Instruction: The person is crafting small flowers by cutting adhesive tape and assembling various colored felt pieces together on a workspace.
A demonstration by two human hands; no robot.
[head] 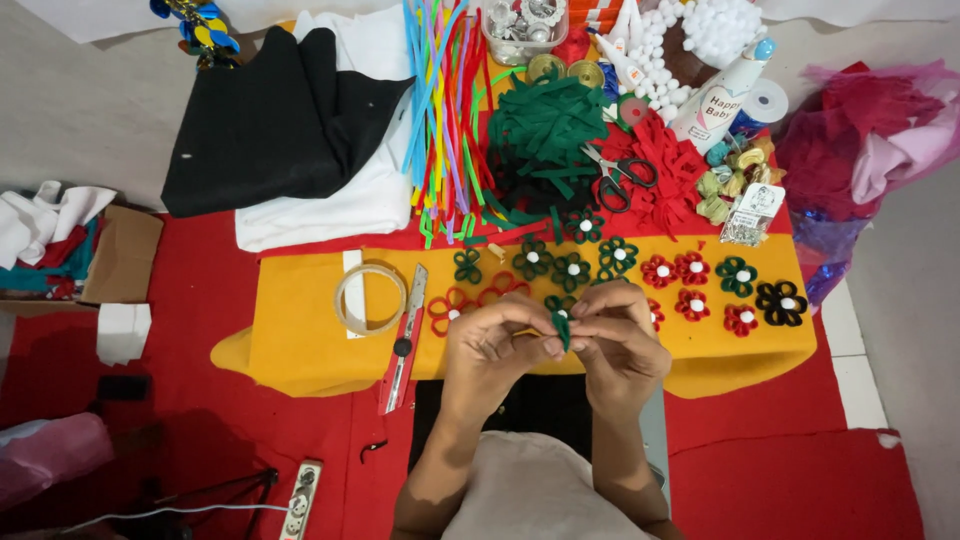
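Both of my hands meet over the yellow felt sheet point(300, 340). My left hand point(492, 345) and my right hand point(618, 340) pinch a small dark green felt strip point(562, 325) between their fingertips, folded into a loop. Just beyond the fingers lie finished felt flowers with white bead centres: green ones point(572, 268), red ones point(690, 302), an orange one point(452, 310) and a black one point(780, 302).
A tape roll point(370, 298) and a utility knife point(403, 340) lie left of my hands. Behind are cut green strips point(545, 125), scissors point(618, 175), red strips point(668, 165), coloured pipe cleaners point(445, 110), folded black cloth point(270, 120) and white cloth point(340, 200). A power strip point(300, 500) lies near left.
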